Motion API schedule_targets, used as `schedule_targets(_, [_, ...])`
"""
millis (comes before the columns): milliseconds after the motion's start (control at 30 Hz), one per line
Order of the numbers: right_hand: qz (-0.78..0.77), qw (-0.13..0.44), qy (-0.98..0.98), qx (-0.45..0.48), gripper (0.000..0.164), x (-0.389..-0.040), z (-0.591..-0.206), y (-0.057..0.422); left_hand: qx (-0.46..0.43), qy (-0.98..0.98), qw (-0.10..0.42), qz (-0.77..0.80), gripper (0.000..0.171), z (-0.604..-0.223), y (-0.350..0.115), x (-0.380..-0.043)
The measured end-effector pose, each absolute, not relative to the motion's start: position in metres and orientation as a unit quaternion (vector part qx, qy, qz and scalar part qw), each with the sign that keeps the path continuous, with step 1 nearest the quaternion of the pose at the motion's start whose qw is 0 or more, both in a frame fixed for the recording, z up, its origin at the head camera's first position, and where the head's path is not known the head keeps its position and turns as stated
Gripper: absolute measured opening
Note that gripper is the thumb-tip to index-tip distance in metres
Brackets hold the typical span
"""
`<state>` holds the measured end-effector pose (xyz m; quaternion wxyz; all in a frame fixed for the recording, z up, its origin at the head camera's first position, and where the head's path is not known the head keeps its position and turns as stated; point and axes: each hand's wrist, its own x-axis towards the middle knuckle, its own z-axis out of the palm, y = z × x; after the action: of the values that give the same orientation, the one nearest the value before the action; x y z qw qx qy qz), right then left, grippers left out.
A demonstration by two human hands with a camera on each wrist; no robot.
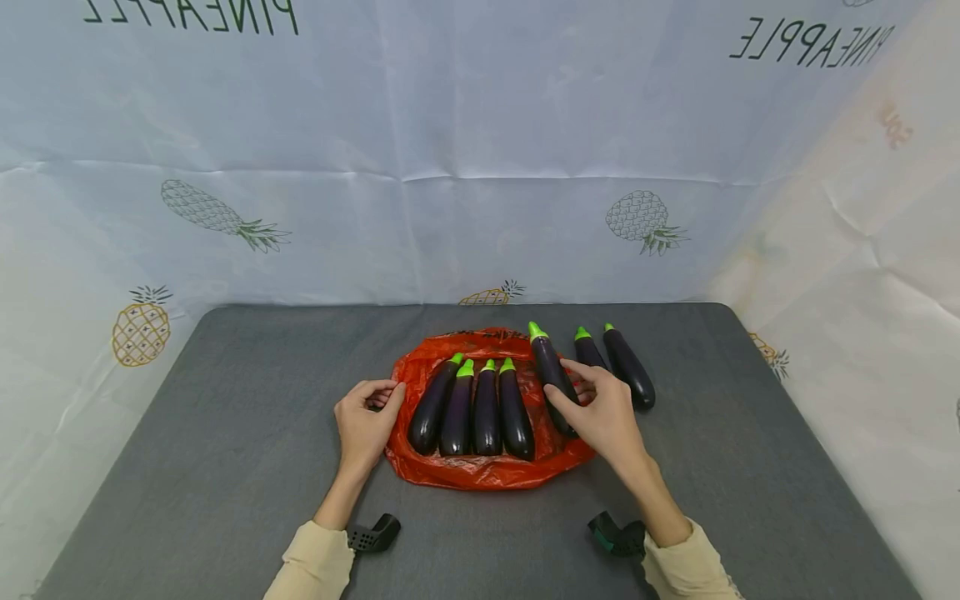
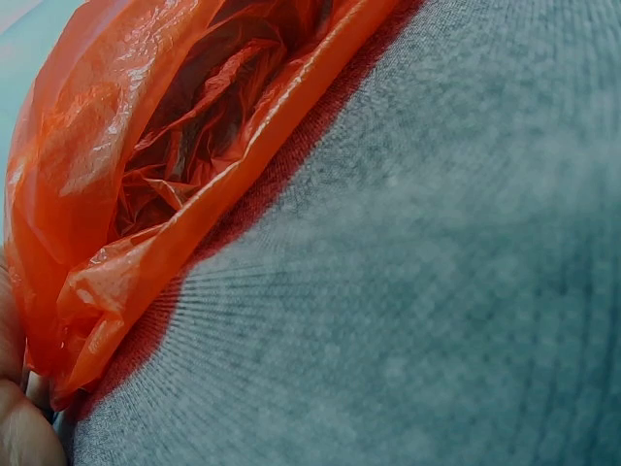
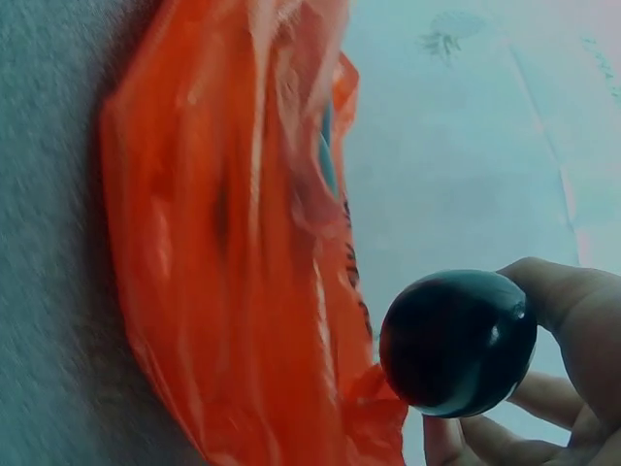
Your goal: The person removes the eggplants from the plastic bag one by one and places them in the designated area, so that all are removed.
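Note:
A red plastic bag lies spread open on the table, with several dark purple eggplants side by side in it. My left hand pinches the bag's left edge between thumb and fingers; in the left wrist view the gathered rim meets the fingertips. Over the right part of the bag, my right hand grips another eggplant, its green stem end pointing away. The right wrist view shows that eggplant's rounded bottom between thumb and fingers, beside the bag's raised wall.
Two more eggplants lie on the grey table right of the bag, one partly behind my right hand. A white curtain with pineapple prints hangs along the table's back edge. Black wrist devices sit on both wrists.

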<state>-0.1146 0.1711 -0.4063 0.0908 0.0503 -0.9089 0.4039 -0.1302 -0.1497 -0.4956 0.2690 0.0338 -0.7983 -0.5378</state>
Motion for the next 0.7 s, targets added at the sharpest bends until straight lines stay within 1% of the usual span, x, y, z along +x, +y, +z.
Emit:
schedule_targets(367, [0.384,0.141,-0.912,0.032,0.047,-0.124,-0.396,0.199,0.032,-0.797,0.271,-0.538,0.006,-0.496,-0.150,-0.130])
schedule_targets(700, [0.360,0.187,-0.914,0.011,0.045,-0.129,-0.396,0.223,0.033,-0.798,0.269,-0.539,0.005,-0.496,-0.150,-0.130])
